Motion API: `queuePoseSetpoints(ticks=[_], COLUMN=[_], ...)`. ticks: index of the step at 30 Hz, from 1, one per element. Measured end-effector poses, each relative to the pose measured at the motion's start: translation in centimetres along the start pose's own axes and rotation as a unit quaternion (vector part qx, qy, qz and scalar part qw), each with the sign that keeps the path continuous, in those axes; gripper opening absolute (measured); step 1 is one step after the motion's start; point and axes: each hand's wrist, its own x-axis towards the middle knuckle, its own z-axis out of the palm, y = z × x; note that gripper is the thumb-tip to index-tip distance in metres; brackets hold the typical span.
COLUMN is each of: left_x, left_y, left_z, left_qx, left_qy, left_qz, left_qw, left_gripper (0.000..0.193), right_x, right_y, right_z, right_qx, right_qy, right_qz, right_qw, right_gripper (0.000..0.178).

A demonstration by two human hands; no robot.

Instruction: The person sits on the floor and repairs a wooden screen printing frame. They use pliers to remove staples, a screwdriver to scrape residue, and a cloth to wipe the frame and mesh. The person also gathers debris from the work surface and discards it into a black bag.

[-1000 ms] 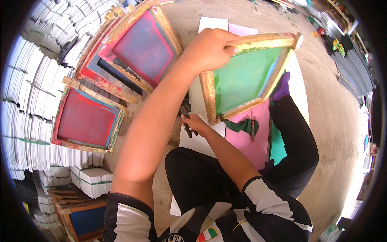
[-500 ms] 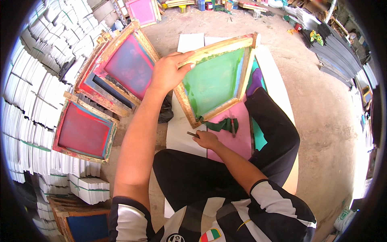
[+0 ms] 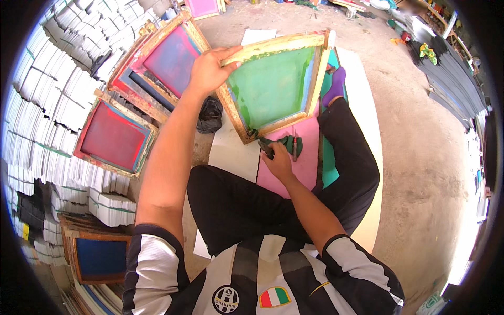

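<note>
A wooden-framed silk screen (image 3: 270, 89) with green mesh stands tilted up in front of me. My left hand (image 3: 210, 72) is closed on its upper left edge, thumb on the near face. At the frame's lower left corner, my right hand (image 3: 278, 161) grips a short, dark, flat bar (image 3: 266, 149), its tip close to or touching the wood; I cannot tell which. Just beyond that hand lie a crumpled dark green cloth (image 3: 286, 140) and a slim tool with a red part (image 3: 295, 149), both on a pink sheet (image 3: 304, 170).
More framed screens lean at the left, one red (image 3: 114, 135), one pinkish-blue (image 3: 170, 60), one dark blue (image 3: 102, 256). Behind them rise stacks of white sheets (image 3: 39, 105). A black plastic bag (image 3: 209, 114) sits by my left forearm. My leg (image 3: 346, 142) borders the right side.
My right hand has moved forward, bringing the dark bar up to the screen's lower left corner. My left hand still holds the frame. The whole view has shifted slightly.
</note>
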Motion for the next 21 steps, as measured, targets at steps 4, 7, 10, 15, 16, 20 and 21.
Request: queuePoseSetpoints(ticks=[4,7,10,15,16,20,21], left_x=[-0.5,-0.6,-0.5,-1.3,-1.4,-3.2,-3.3], left_y=[-0.1,0.2,0.7,-0.1,-0.5,-0.9,-0.9], left_z=[0.0,-0.1,-0.1,-0.3,-0.4,-0.3,-0.7], left_qx=[0.022,0.022,0.012,-0.128,-0.169,-0.314,-0.351], left_qy=[0.012,0.001,0.011,0.062,0.078,0.045,0.033], left_qz=[0.002,-0.004,-0.004,0.022,0.030,0.009,0.007], left_qw=[1.000,1.000,1.000,0.990,0.982,0.948,0.936], left_gripper=[0.043,0.042,0.040,0.034,0.032,0.018,0.018], right_x=[1.4,1.5,1.8,2.4,2.8,7.7,9.3], right_y=[-2.3,-3.4,-3.6,-5.9,-6.9,-13.4,-14.9], right_z=[-1.0,-1.9,-2.5,-3.1,-3.4,-4.8,-6.3], right_qx=[0.150,0.190,0.205,0.234,0.249,0.342,0.311], right_qy=[0.036,0.041,0.040,0.016,0.011,0.030,-0.015], right_qz=[-0.069,-0.068,-0.061,-0.008,0.013,-0.008,-0.025], right_qw=[0.986,0.978,0.976,0.972,0.968,0.939,0.950], right_gripper=[0.030,0.027,0.029,0.028,0.028,0.029,0.030])
